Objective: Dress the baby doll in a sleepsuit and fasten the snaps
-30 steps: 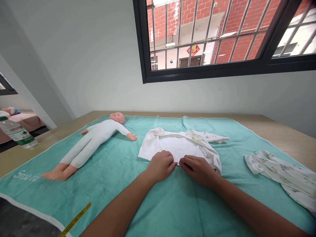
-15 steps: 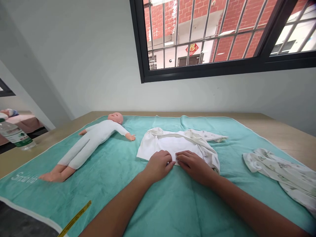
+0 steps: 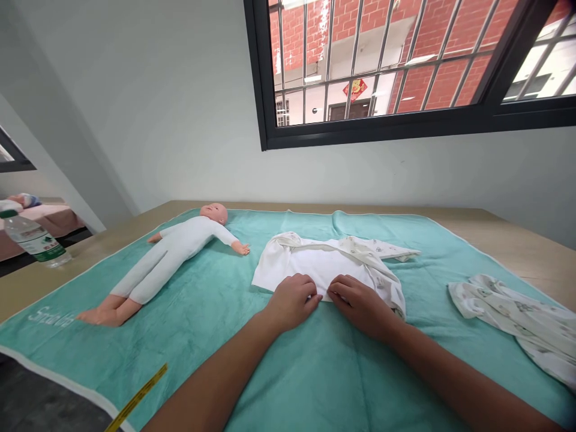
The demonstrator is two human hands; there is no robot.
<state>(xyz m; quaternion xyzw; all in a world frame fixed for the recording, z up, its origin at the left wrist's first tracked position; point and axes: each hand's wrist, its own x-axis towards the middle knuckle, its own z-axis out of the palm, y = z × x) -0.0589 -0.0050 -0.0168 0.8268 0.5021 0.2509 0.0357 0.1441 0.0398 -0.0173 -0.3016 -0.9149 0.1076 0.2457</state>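
Observation:
A white baby shirt with a small print [image 3: 324, 264] lies spread on a green blanket [image 3: 310, 366], its inside partly showing. At the shirt's near edge, my left hand [image 3: 293, 300] has its fingers curled and closed on the cloth. Just to its right, my right hand [image 3: 362, 306] grips the same edge, fingers bent together. A narrow gap separates the two hands. To the left a baby doll [image 3: 180, 246] in a white suit lies on its back, head toward the wall. Neither hand touches it.
A printed baby garment [image 3: 517, 318] lies crumpled at the right. On the wooden table [image 3: 522, 246], at the left edge, stands a plastic bottle [image 3: 38, 243]. A yellow strip [image 3: 137, 396] is at the near left. A barred window [image 3: 382, 66] is set in the wall behind.
My right hand has shifted slightly to the right, widening the gap between my hands a little. Both stay on the shirt's near edge. The view has moved slightly.

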